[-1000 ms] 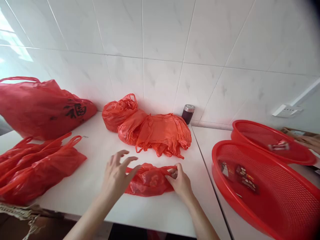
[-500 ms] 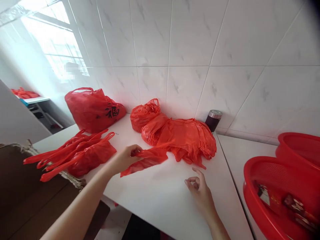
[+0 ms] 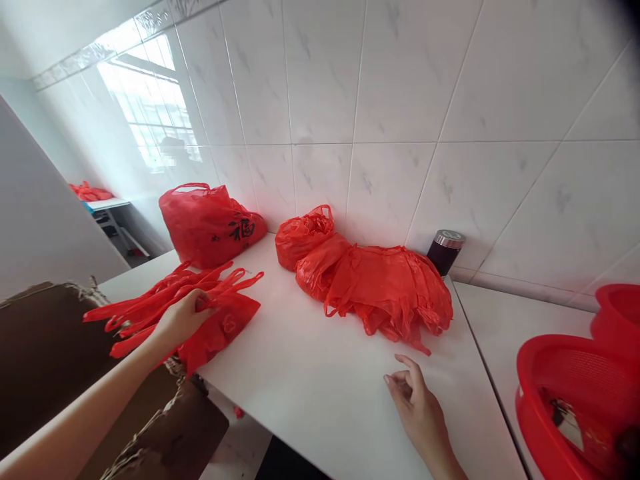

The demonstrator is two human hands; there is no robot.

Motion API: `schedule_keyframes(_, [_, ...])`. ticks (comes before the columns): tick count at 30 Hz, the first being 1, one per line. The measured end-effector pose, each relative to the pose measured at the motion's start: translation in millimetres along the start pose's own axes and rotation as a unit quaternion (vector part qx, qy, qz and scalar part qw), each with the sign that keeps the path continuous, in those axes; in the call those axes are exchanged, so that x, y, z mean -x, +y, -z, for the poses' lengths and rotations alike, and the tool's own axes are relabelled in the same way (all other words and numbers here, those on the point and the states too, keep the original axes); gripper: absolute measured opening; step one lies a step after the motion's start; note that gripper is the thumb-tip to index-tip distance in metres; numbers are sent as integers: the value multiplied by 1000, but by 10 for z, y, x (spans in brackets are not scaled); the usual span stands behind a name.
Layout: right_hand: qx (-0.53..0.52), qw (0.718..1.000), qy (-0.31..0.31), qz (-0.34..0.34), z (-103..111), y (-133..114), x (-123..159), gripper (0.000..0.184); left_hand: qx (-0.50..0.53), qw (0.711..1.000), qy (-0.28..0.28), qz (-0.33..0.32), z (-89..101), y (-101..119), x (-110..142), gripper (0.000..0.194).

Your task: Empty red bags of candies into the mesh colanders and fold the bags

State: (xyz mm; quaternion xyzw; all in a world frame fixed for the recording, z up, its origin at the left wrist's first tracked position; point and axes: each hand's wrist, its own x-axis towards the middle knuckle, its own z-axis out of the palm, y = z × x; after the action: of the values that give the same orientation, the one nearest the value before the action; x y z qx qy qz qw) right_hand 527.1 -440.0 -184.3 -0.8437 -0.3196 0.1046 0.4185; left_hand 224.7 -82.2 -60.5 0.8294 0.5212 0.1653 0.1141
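My left hand (image 3: 185, 319) pinches a red plastic bag (image 3: 225, 327) over a pile of red bags (image 3: 145, 303) at the table's left edge. The pile's handles hang out over an open cardboard box. Above the bare table top on the right, my right hand (image 3: 417, 400) holds nothing, its fingers curled but apart. Beyond it spreads a bundle of flat red plastic bags (image 3: 385, 283), with a crumpled red bag (image 3: 305, 237) at its left end.
A full red bag with black lettering (image 3: 215, 227) stands against the tiled wall. A dark flask (image 3: 445, 252) is behind the bundle. Red plastic baskets (image 3: 530, 373) stand at the right, the near one holding small packets. The cardboard box (image 3: 45, 353) adjoins the table's left side.
My left hand has carried the red bag leftward from the middle of the table to the pile. My right hand stays near the bundle. The view has shifted slightly left.
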Motion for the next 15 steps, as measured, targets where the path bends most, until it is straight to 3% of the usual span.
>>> schedule_keyframes(6, [12, 1000, 11, 3, -5, 1, 5, 40, -109, 993, 51, 9, -27, -22, 70, 64])
schedule_keyframes(8, [13, 1000, 14, 3, -6, -1, 9, 40, -128, 991, 44, 1, -17, -17, 89, 76])
schedule_keyframes(15, [19, 999, 23, 12, -31, 4, -1, 38, -124, 992, -7, 7, 122, -85, 19, 89])
